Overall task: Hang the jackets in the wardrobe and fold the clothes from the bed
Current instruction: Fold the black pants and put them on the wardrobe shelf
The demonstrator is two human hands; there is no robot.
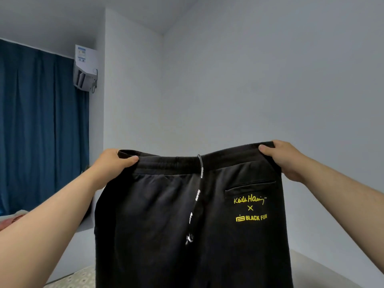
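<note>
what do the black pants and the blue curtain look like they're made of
The black pants look like soft matte knit, probably cotton jersey: they drape limply, with no sheen. The blue curtain seems a heavy matte woven cloth, hanging in deep straight folds.

Trousers: black cloth, matt, soft knit.
Drawcord: woven cord, slight sheen, pale printed lettering.
Logo print: yellow, flat.
Curtain: blue cloth, matt.
Air conditioner: white plastic, smooth.
Wall: painted, smooth, matt.

Trousers block ctr; open air above, up to wall.
</note>
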